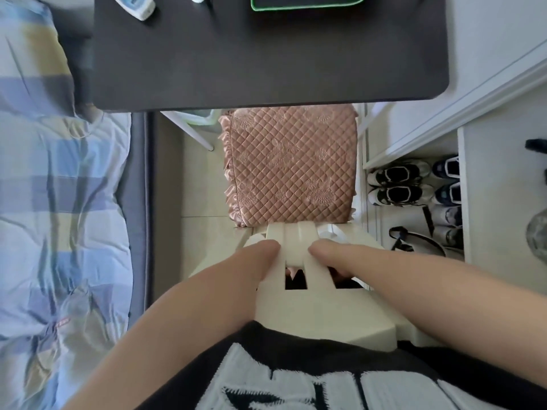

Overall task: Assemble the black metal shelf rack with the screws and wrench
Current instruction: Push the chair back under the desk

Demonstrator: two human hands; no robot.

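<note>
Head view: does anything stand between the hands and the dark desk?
Yes. The white chair with its pink cushion stands between them. The left hand and right hand both hold it. The desk lies beyond. No rack parts, screws or wrench show.

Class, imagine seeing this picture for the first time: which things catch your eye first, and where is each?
The left hand and right hand grip the top of a white plastic slatted chair back at lower centre. Beyond it a pink quilted seat cushion runs partly under a dark matte tabletop across the top. A blue checked duvet fills the left side.
</note>
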